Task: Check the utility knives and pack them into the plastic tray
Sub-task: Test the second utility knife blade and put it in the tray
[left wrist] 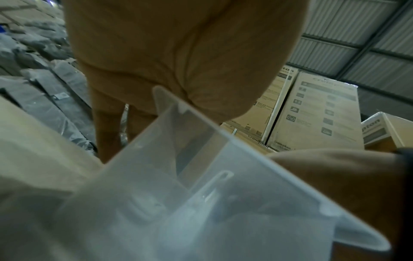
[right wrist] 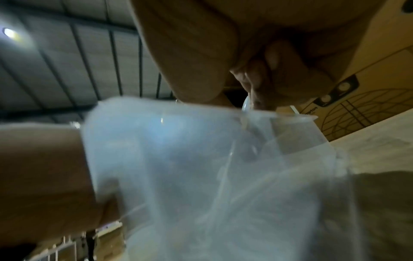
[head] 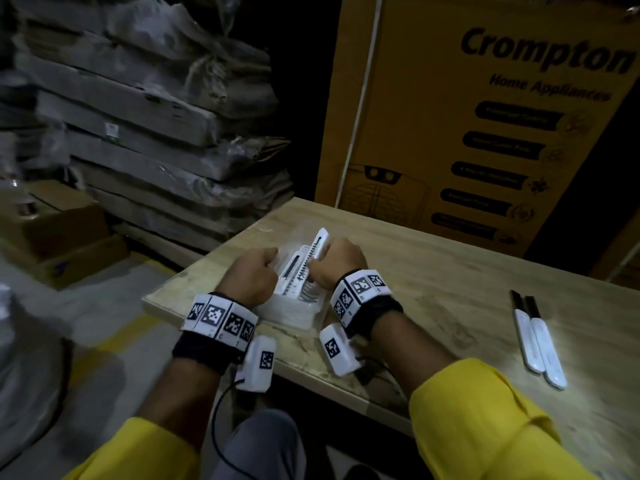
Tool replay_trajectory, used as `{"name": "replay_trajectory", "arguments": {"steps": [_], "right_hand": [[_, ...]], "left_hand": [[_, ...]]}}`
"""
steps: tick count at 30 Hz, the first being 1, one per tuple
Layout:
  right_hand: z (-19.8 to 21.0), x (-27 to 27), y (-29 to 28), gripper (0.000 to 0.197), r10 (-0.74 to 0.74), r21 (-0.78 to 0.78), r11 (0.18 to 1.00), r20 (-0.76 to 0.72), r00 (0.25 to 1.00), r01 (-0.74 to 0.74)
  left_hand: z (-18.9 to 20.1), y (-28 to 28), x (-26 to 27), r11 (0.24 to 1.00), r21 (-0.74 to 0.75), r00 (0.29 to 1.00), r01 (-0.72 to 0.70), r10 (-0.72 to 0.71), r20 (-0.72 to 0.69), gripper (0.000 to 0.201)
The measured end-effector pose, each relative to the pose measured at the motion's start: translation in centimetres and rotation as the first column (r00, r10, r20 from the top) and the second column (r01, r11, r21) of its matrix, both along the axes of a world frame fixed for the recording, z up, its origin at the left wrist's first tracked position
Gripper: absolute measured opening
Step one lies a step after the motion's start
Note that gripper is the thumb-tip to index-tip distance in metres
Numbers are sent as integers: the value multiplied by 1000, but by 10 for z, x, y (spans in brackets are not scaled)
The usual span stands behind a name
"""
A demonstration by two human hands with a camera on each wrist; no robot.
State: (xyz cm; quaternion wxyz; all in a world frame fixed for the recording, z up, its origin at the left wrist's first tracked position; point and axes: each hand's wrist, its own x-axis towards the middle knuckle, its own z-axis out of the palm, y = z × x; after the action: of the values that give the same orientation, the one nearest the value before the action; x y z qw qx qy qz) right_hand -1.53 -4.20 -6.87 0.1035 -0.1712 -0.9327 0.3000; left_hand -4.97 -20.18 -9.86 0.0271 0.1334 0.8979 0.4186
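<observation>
A clear plastic tray (head: 294, 318) sits near the left corner of the wooden table (head: 433, 271). My left hand (head: 266, 263) is curled at the tray's left rim and grips it; in the left wrist view the tray (left wrist: 223, 194) lies just under the palm (left wrist: 178, 53). My right hand (head: 327, 259) holds a white utility knife (head: 320, 239) tilted over the tray's right side, its end pointing away from me. Another white knife (head: 292, 271) lies in the tray. The right wrist view shows curled fingers (right wrist: 268, 67) above the blurred tray (right wrist: 178, 159).
Two white utility knives with dark tips (head: 526, 337) (head: 549, 355) lie side by side on the table to the right. A tall orange Crompton carton (head: 485, 116) stands behind the table. Wrapped flat packs (head: 138, 116) and cardboard boxes (head: 59, 230) are stacked to the left, beyond the table's edge.
</observation>
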Motion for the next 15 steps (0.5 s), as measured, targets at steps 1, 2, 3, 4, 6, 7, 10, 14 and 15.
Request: {"name": "replay_trajectory", "arguments": {"steps": [1,2,3,4,6,7,10,14,15], "right_hand": [[-2,-2,-1,25,-16,17,1000,18,1000,16],[-4,-4,-2,26,-28,31,999,25,999,27],[-5,-6,-4,26,-34,45,998,31,999,33],[-5,-8,-4,25,-34,68,997,34,999,32],[-5,-9,-5,22,-26,144,989,60,998,18],[-5,-10,-5,24,-30,187,982,75,997,16],[-6,-11,-6,32,-20,295,955,99,995,-10],[-8,-12,-7,16,29,383,920,139,990,-81],[-8,-12,-7,16,30,388,918,154,988,-89]], "left_hand": [[-1,0,1,1000,21,1000,-3,3,3,57],[-3,-1,1,999,43,1000,-11,11,4,58],[-4,-1,2,998,60,1000,-19,19,6,58],[-4,-2,2,997,72,1000,-24,23,8,58],[-4,-2,4,997,75,1000,-12,12,5,57],[-5,-2,4,998,70,1000,-5,5,-1,57],[-5,-4,3,998,64,1000,1,0,-15,55],[-9,-6,3,999,51,999,12,-10,-47,53],[-10,-6,2,999,47,998,14,-12,-54,52]]}}
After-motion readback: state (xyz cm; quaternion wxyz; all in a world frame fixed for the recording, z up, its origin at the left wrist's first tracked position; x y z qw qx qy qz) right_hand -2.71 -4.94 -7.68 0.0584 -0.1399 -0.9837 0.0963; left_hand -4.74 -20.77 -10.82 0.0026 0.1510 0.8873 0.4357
